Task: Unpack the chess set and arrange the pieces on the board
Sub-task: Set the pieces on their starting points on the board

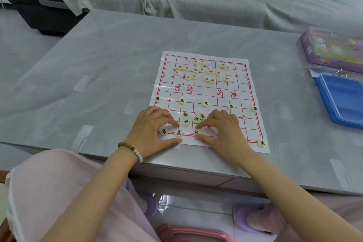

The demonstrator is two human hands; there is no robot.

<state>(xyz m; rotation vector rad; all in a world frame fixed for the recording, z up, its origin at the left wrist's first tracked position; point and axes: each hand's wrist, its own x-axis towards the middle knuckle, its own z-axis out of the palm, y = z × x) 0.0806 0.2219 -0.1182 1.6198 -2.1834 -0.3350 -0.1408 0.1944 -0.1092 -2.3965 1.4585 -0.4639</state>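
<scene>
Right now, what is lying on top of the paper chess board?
Red-lettered pieces clustered at the far end, five black soldiers in a row, more black pieces by the hands. The left hand and right hand cover near rows; anything beneath is hidden.

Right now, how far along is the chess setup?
Done: board laid out, five black soldiers in their row, chariot on the near right corner, horse on the back row. In hand: left hand pinches the elephant piece, right hand the advisor piece. Left: four loose black pieces, and the red pieces, scattered on the far half.
</scene>
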